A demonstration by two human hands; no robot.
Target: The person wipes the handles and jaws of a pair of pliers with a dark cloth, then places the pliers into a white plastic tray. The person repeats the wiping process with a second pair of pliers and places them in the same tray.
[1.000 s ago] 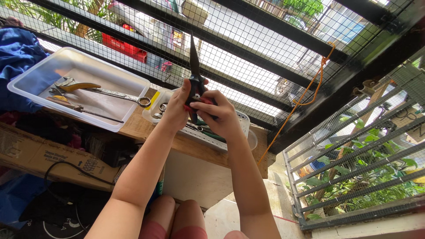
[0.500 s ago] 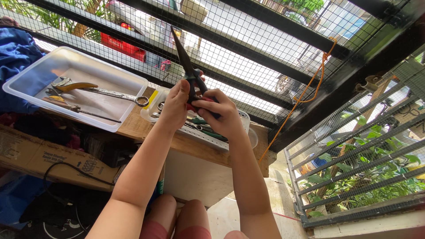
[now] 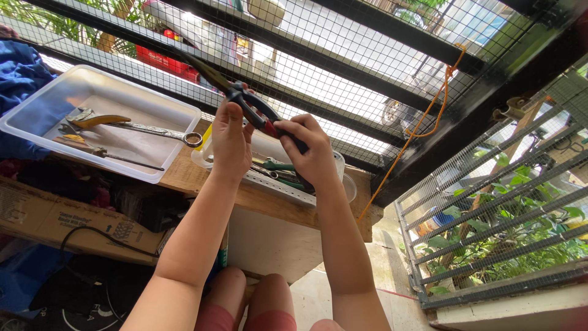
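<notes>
I hold long-nose pliers (image 3: 215,78) with red and black handles up in front of the wire mesh window. My left hand (image 3: 229,142) grips the tool near its pivot, with the dark jaws pointing up and to the left. My right hand (image 3: 312,152) is closed on the red and black handles. Below both hands stands a small white perforated tray (image 3: 277,186) with several hand tools, on a wooden shelf (image 3: 196,175).
A large white plastic tub (image 3: 139,105) on the left holds a combination wrench (image 3: 160,132), yellow-handled pliers (image 3: 95,118) and a screwdriver. Blue cloth lies at far left. A cardboard box (image 3: 58,217) and cables sit under the shelf. An orange cord (image 3: 422,116) hangs on the mesh.
The pliers have tilted from upright to pointing up-left. My left hand rose along the tool and my right hand shifted slightly right and up on the handles.
</notes>
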